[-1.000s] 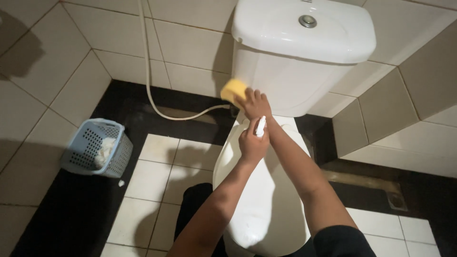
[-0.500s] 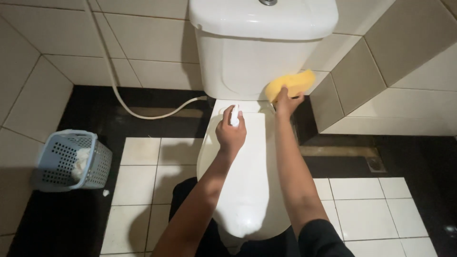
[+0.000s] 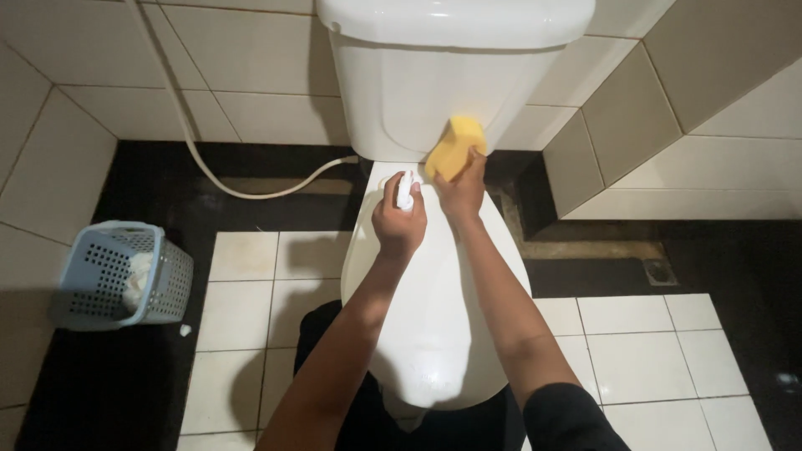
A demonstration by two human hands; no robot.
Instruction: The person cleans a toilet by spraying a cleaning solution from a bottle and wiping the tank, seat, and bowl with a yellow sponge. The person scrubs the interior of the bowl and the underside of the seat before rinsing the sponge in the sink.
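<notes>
Right grip (image 3: 462,190) is closed on a yellow sponge (image 3: 454,148), fingers curled over its lower edge, and the sponge is pressed against the lower front of the white cistern (image 3: 418,83), just right of the frame's centre and a little above it. Left grip (image 3: 399,224) is wrapped round a small white bottle (image 3: 405,189), whose top pokes up out of the fist toward the cistern; the bottle's body is hidden inside the hand. The two hands are just beside each other, the left one slightly lower in the frame, and both sit over the back of the closed toilet lid (image 3: 434,317), which runs down the middle of the frame between the forearms.

A pale hose (image 3: 242,190) drops down the tiled wall at upper left and curves along the dark floor strip to the foot of the cistern. At the left edge a light blue perforated basket (image 3: 117,276) stands on the floor, tilted, with crumpled white paper inside; a small white scrap lies just beside it on the floor. White floor tiles (image 3: 242,301) flank the bowl on both sides, with dark tiles around them. At right, near the wall's base, a floor drain (image 3: 658,271) sits well apart from the hands. Nothing lies between the sponge and the cistern.
</notes>
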